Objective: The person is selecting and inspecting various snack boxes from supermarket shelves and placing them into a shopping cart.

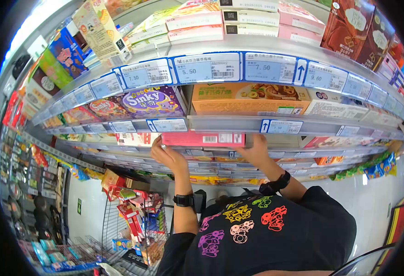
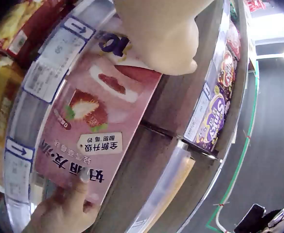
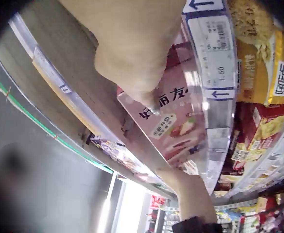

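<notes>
A pink snack box [image 1: 206, 139] with strawberry pictures lies flat on a lower shelf, its barcoded side facing out. At its left end my left hand [image 1: 168, 155] grips the box; in the left wrist view that hand [image 2: 159, 36] covers the corner and its fingertips are hidden. My right hand [image 1: 255, 152] holds the opposite end, with the thumb on top of the box in the right wrist view, where the printed top [image 3: 176, 116] shows. A white-and-red box [image 1: 135, 139] sits just left of the left hand.
Close above the hands runs a shelf edge with price tags [image 1: 167, 125]. That shelf bears purple Sinky boxes [image 1: 153, 102] and an orange box [image 1: 250, 99]. A loaded wire shopping cart [image 1: 112, 221] stands at lower left. Yellow snack packs [image 3: 266, 63] fill lower shelves.
</notes>
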`<act>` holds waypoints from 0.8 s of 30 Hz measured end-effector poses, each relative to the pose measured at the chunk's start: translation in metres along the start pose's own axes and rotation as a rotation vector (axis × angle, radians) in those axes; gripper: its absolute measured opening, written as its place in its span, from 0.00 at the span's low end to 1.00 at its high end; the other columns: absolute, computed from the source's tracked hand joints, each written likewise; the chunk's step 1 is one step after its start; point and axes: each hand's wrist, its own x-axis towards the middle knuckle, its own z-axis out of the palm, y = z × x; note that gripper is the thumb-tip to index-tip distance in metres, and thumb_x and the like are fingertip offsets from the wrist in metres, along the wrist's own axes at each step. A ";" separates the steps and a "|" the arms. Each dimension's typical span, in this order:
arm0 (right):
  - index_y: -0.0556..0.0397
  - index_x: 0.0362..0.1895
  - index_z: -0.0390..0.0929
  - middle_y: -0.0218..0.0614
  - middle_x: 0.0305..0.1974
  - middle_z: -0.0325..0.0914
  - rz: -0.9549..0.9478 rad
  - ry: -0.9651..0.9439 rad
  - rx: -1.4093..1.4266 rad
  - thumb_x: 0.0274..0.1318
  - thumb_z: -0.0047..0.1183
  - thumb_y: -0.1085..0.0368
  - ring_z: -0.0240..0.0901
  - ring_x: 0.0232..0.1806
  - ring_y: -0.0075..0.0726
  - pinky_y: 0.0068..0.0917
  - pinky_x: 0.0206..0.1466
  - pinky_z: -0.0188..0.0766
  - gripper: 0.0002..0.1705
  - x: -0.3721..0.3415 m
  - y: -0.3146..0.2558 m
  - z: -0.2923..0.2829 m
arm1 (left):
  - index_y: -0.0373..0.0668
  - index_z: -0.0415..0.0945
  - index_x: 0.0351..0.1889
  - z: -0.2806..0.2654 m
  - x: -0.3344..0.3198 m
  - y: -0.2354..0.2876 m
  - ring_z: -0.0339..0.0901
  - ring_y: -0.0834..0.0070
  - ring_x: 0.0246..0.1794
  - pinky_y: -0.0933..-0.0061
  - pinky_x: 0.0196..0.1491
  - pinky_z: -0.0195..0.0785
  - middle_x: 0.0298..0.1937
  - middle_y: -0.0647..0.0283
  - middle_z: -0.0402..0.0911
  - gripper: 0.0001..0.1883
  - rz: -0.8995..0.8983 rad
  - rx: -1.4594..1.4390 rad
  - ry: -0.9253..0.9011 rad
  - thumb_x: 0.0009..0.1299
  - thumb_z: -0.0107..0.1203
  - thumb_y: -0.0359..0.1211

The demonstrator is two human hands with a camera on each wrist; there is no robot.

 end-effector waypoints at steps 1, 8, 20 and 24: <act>0.56 0.45 0.72 0.47 0.41 0.75 -0.077 0.018 0.098 0.37 0.66 0.58 0.72 0.44 0.57 0.45 0.44 0.69 0.29 -0.005 0.001 -0.004 | 0.35 0.68 0.43 -0.002 -0.007 0.006 0.61 0.57 0.53 0.56 0.57 0.47 0.49 0.51 0.71 0.22 -0.029 0.001 0.005 0.71 0.33 0.45; 0.51 0.45 0.68 0.39 0.45 0.69 -0.747 0.062 0.351 0.39 0.61 0.68 0.70 0.49 0.44 0.74 0.63 0.43 0.25 -0.025 0.012 -0.039 | 0.34 0.64 0.53 -0.022 -0.066 0.069 0.64 0.58 0.58 0.60 0.60 0.51 0.59 0.49 0.66 0.24 0.052 -0.108 0.008 0.73 0.31 0.44; 0.40 0.43 0.78 0.26 0.41 0.72 -0.861 -0.180 0.590 0.23 0.64 0.62 0.69 0.45 0.35 0.56 0.57 0.57 0.31 -0.035 -0.059 -0.128 | 0.41 0.59 0.62 -0.105 -0.163 0.124 0.67 0.64 0.60 0.61 0.61 0.60 0.61 0.59 0.68 0.28 -0.958 -1.293 0.055 0.72 0.31 0.50; 0.35 0.43 0.78 0.24 0.41 0.72 -0.838 -0.261 0.528 0.22 0.65 0.60 0.68 0.46 0.34 0.56 0.60 0.53 0.31 -0.045 -0.097 -0.137 | 0.43 0.58 0.64 -0.146 -0.183 0.131 0.62 0.61 0.63 0.57 0.63 0.56 0.63 0.57 0.64 0.31 -1.100 -1.416 0.202 0.70 0.33 0.53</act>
